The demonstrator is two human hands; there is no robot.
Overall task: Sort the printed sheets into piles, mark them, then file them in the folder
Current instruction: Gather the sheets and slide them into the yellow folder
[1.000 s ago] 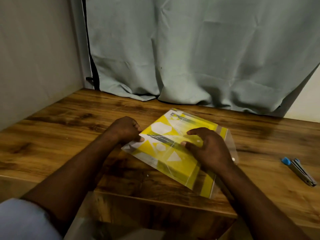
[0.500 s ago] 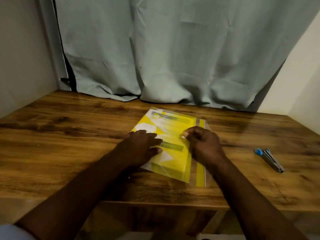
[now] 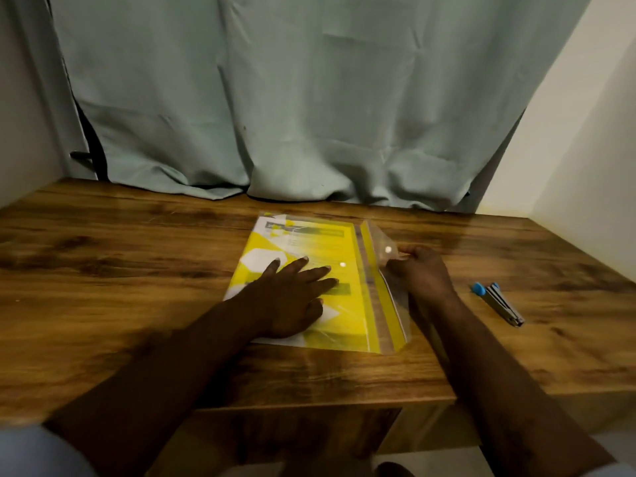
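A clear plastic folder (image 3: pixel 354 325) lies flat in the middle of the wooden table (image 3: pixel 120 287), with yellow-and-white printed sheets (image 3: pixel 309 239) inside it. My left hand (image 3: pixel 292 297) rests flat on top of the folder, fingers straight and spread, pressing it down. My right hand (image 3: pixel 418 270) is at the folder's right edge and pinches the transparent flap (image 3: pixel 380 247), which is lifted off the folder. Two white snap studs show, one on the flap and one on the folder's face.
A metal stapler with a blue end (image 3: pixel 499 302) lies on the table to the right of my right hand. A pale green curtain (image 3: pixel 292 115) hangs along the table's back edge. Walls close in on the left and right.
The folder has been turned square to the table edge. My left hand moved onto its middle and flattened. My right hand shifted to the right edge and lifted the flap open.
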